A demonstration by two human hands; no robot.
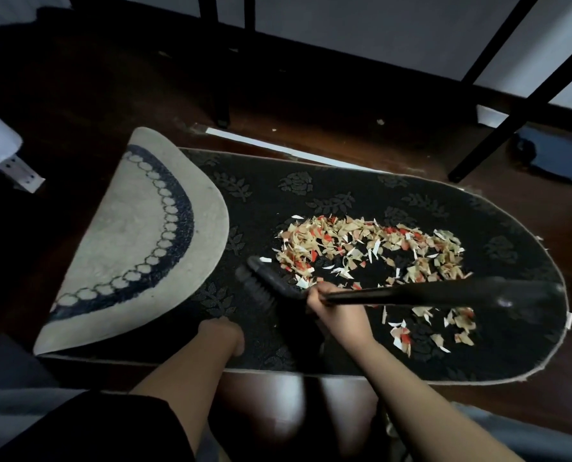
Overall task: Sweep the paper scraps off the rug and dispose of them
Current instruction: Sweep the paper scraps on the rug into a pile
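Black hand brush (261, 288) meets paper scraps (371, 251) on a dark floral rug (411, 201).

Right hand (328, 305) grips the brush handle, bristles at the heap's left end, likely to gather it; left hand (224, 335) rests on the rug's near edge beside the folded-back end, seemingly steadying it, fingers unclear.

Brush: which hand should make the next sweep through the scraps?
Right. The right hand already grips the brush, whose head sits at the left edge of the scraps. The left hand rests on the rug near its front edge, holding nothing.
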